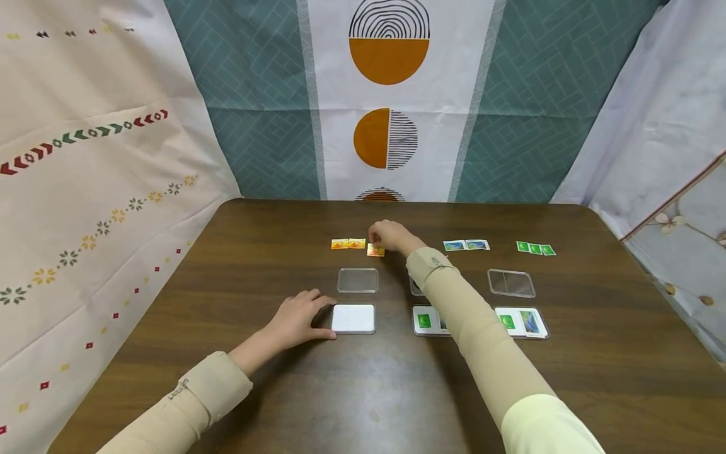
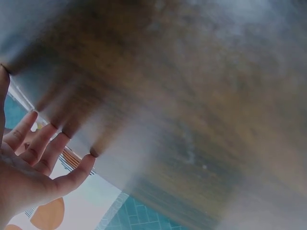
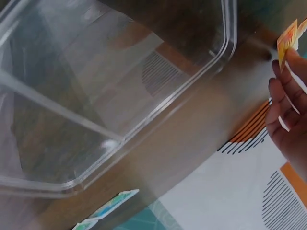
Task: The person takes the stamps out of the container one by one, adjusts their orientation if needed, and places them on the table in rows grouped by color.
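Observation:
Far out on the table, my right hand (image 1: 391, 236) pinches a small orange picture card (image 1: 375, 250) between thumb and fingers; the right wrist view shows this orange card (image 3: 288, 40) tilted up at the fingertips. Two similar orange cards (image 1: 348, 243) lie just left of it. My left hand (image 1: 300, 320) is at the left side of a shallow clear case with a white insert (image 1: 353, 318), thumb at its near corner and a finger at its far corner. In the left wrist view the left fingers (image 2: 48, 153) are spread, tips down at the surface.
Behind the white case lies a clear lid (image 1: 358, 280); another clear lid (image 1: 512, 284) is at right. Two cases (image 1: 422, 333) (image 1: 535, 337) hold green and blue cards. Blue cards (image 1: 466, 244) and green cards (image 1: 535, 248) lie at the back. The right forearm partly covers one lid.

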### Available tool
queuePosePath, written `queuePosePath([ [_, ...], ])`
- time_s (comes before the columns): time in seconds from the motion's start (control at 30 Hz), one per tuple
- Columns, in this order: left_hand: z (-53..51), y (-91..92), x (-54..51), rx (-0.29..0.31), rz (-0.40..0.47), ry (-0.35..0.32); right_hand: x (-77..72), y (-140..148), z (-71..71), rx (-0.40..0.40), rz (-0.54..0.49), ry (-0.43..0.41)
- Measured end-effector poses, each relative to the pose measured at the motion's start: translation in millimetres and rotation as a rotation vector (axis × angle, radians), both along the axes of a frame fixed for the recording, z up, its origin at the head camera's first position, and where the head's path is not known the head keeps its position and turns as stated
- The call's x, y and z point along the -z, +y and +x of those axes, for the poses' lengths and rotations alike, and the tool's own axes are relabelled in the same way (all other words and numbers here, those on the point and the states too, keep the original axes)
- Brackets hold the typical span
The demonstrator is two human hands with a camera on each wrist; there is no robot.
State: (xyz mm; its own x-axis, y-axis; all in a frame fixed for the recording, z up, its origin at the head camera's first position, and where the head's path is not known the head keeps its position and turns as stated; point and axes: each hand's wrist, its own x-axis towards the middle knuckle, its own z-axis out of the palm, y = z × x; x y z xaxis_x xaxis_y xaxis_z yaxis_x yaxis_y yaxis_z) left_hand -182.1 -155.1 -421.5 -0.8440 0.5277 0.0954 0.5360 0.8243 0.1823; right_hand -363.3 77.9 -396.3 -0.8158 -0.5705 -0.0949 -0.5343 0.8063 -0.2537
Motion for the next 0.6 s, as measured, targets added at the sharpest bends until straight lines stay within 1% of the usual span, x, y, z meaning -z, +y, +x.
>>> queuePosePath([
  [0.1,-0.3,-0.6,-0.6,0.008,-0.002,0.009,1.5,-1.5,-2.1,0.050,0.028,0.032],
  [0.2,-0.2,-0.7,-1.0,0.016,-0.002,0.013,3.3,-2.0,-4.1,0.096,0.025,0.050],
  [0.6,1.0,0.4,-2.1,0.011,-0.006,0.012,8.6,-12.1,-10.0,0.179,0.026,0.085],
])
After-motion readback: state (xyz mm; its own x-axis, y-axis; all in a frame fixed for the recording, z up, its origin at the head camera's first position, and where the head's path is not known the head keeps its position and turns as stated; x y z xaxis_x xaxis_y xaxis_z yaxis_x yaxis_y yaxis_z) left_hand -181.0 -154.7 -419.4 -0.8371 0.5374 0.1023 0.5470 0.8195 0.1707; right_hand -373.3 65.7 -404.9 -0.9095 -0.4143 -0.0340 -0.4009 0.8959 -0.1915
